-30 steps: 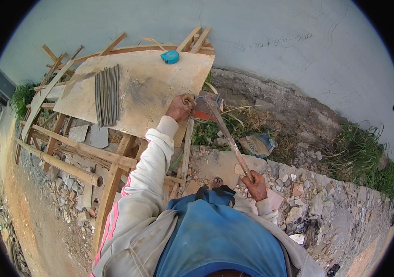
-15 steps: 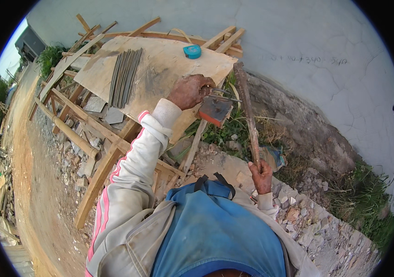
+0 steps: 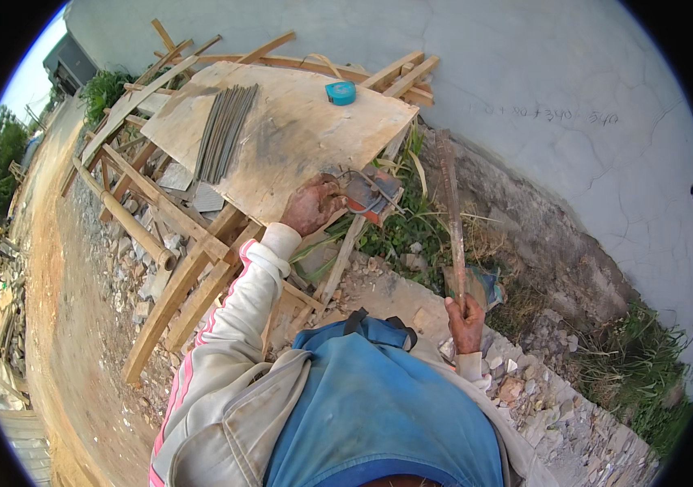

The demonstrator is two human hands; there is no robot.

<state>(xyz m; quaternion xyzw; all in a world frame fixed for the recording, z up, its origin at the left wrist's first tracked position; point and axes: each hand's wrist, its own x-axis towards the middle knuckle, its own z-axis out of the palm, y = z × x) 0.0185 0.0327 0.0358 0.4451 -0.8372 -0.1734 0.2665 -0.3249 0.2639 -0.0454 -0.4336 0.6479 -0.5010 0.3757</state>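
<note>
Pinching a bent grey metal rod [image 3: 380, 191] in the left hand [image 3: 314, 204] — lowered since half a second ago over an orange-sided, dark-topped block [image 3: 361, 193]. Gripping a long rusty bar [image 3: 451, 213] in the right hand [image 3: 466, 322] — now swung clear of the rod. Farther out, on the pale plywood table [image 3: 302, 134]: straight grey rods [image 3: 226, 134], a turquoise tape measure [image 3: 341, 93]. Crowding alongside: sawn timber beams [image 3: 172, 304], a yellowish bamboo pole [image 3: 123, 212].

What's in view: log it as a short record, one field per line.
Left hand: holding a bent rod over an orange-sided block
Right hand: gripping the near end of a long brown bar
Pale board: bears a row of thin rods and a turquoise tape measure
Left side: bamboo pole, timber
Ground: rubble
Background: grey wall
</note>
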